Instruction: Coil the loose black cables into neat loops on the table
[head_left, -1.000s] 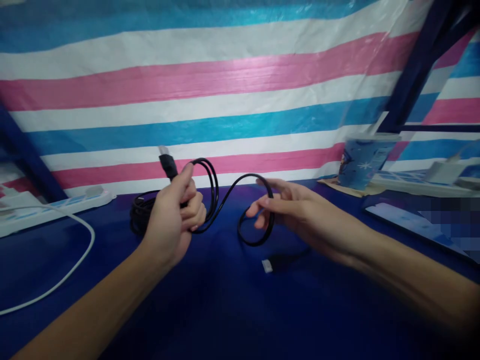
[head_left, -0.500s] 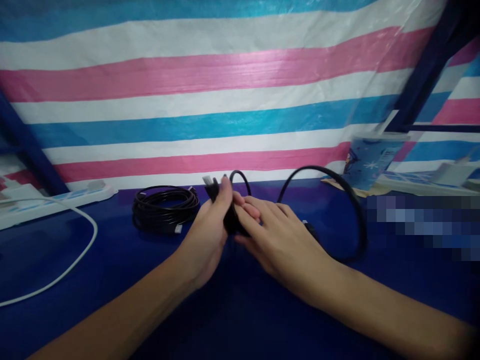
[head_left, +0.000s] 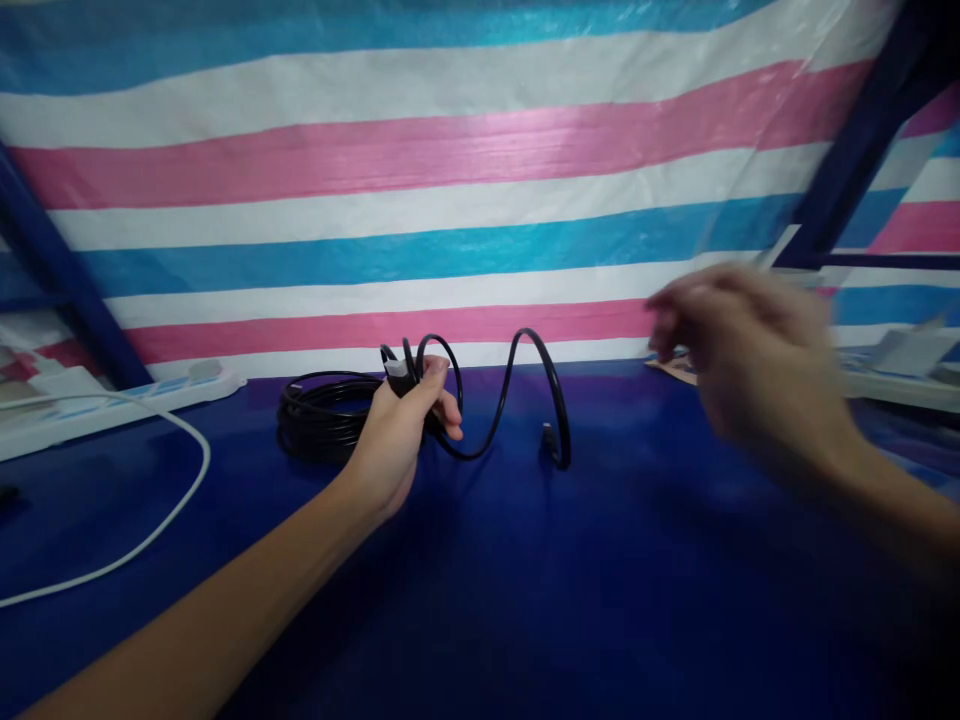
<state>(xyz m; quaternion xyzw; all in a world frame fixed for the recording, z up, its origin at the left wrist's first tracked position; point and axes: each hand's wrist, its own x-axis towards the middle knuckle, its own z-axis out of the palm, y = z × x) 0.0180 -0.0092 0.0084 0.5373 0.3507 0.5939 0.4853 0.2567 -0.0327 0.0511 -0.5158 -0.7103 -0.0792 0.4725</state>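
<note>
My left hand (head_left: 394,435) is closed around a partly looped black cable (head_left: 508,375), near the middle of the table. A plug with a pale metal tip (head_left: 395,369) sticks up beside my thumb. From the hand the cable rises in an arch to the right, and its other plug (head_left: 548,436) hangs at the loose end. Behind my left hand lies a second, coiled black cable (head_left: 315,435), partly hidden by the hand. My right hand (head_left: 765,350) is raised at the right, apart from the cable. Motion smears its fingers, so their state is unclear.
A white power strip (head_left: 135,405) with a charger and a white cable (head_left: 196,475) lies at the left. At the right, behind my right hand, are another power strip (head_left: 900,388) and a mostly hidden cup with a straw. A striped sheet (head_left: 450,160) hangs behind the dark blue table (head_left: 480,600).
My right hand has let go of the black cable and moved up and to the right. My left hand keeps hold of it, and the cable's free length has swung leftward.
</note>
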